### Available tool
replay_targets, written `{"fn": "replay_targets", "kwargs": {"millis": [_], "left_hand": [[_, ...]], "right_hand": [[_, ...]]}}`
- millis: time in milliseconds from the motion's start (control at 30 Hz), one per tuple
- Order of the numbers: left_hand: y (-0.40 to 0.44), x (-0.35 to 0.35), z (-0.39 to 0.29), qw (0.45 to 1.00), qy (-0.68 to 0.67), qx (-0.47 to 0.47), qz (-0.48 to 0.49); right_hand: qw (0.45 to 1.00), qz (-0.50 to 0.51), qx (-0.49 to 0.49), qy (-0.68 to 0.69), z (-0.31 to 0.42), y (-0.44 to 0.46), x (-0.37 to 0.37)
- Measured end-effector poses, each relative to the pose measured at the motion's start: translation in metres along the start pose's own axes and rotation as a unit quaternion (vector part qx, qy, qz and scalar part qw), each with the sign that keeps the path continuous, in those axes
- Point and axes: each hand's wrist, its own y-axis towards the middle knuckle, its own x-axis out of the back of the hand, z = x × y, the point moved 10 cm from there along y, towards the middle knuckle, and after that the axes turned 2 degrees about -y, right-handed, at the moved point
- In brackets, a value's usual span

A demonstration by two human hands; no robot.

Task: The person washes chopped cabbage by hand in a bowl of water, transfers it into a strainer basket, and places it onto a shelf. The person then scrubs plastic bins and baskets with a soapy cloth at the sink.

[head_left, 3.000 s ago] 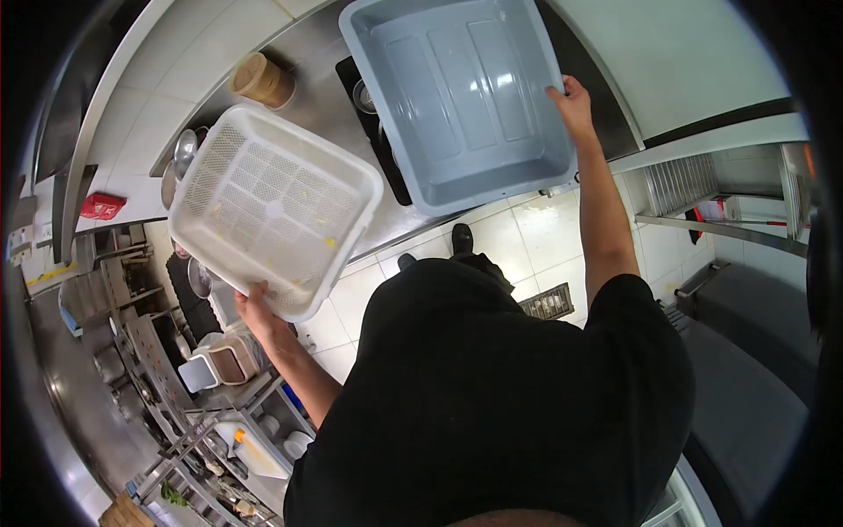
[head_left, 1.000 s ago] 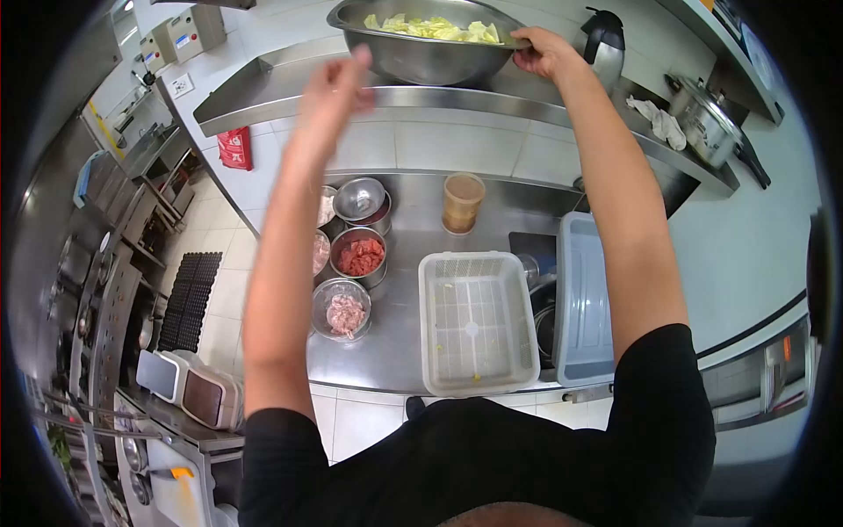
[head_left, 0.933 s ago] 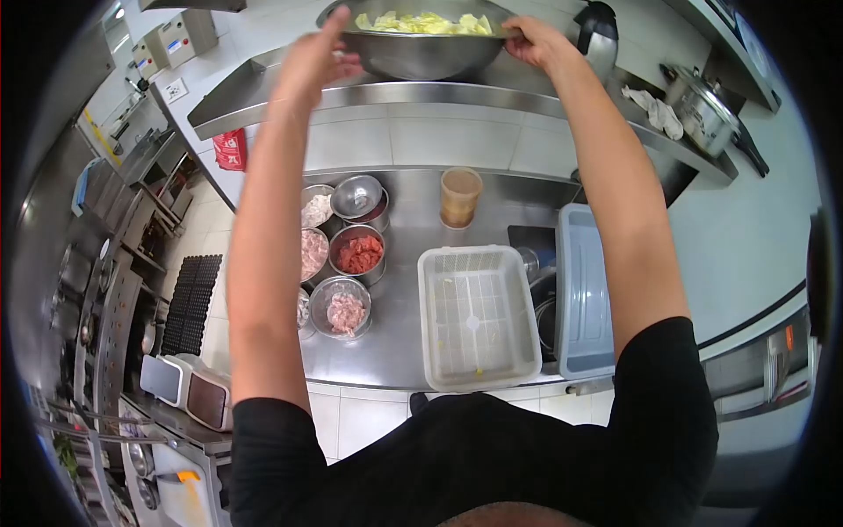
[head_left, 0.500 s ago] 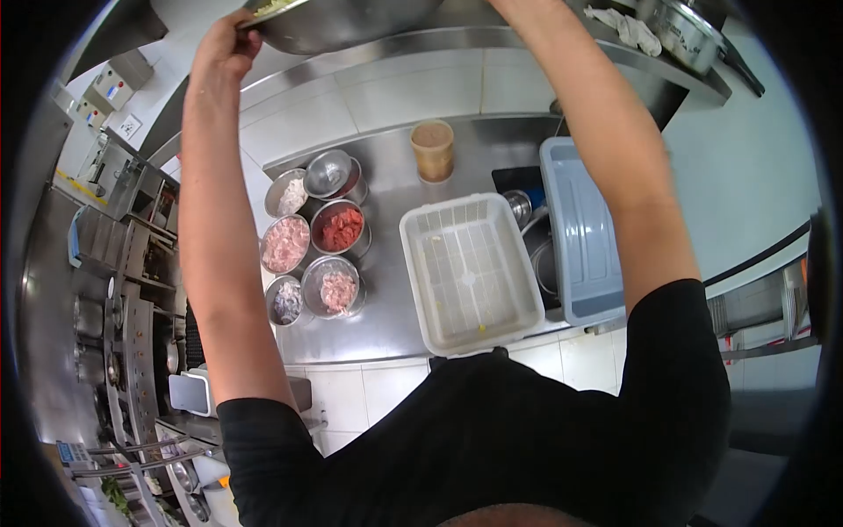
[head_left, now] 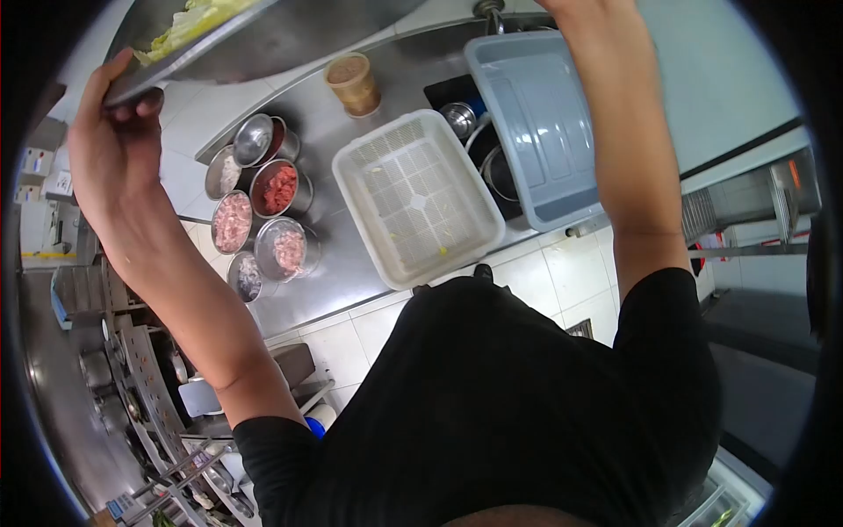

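Leftmost, the left hand closes on the rim of a large steel bowl, fingers curled beneath. The bowl, containing leafy greens, is at the far left, raised and partly cut off from view. Nearer, metal pots, several holding raw meat, cluster on the steel counter. Rightward follow a brown-filled tub, a white perforated basket and a blue-grey bin. The right forearm extends beside the bin; I cannot tell the right hand's grip, which lies out of view.
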Motion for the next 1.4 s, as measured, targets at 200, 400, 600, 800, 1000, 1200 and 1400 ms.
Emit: {"fn": "replay_targets", "kwargs": {"millis": [200,400,600,800,1000,1200,1400], "left_hand": [[-0.085,-0.041,0.069,0.998,-0.014,0.064,0.000],[-0.157,-0.100,0.187,0.983,-0.072,0.144,0.090],[-0.232,-0.163,0.331,0.943,-0.085,0.274,0.171],[-0.293,-0.169,0.487,0.905,0.050,0.361,0.220],[-0.316,-0.188,0.555,0.871,0.125,0.394,0.266],[-0.318,-0.196,0.559,0.818,0.227,0.438,0.295],[-0.329,-0.194,0.562,0.809,0.199,0.497,0.244]], "right_hand": [[0.999,0.002,0.031,0.019,0.022,-0.094,0.089],[0.970,-0.217,-0.074,-0.078,0.000,-0.199,0.204],[0.944,-0.305,-0.096,-0.078,-0.044,-0.282,0.325],[0.927,-0.347,-0.106,-0.093,-0.113,-0.342,0.432],[0.916,-0.371,-0.127,-0.084,-0.162,-0.365,0.498],[0.919,-0.357,-0.143,-0.088,-0.175,-0.355,0.528],[0.907,-0.350,-0.189,-0.142,-0.188,-0.358,0.535]]}}
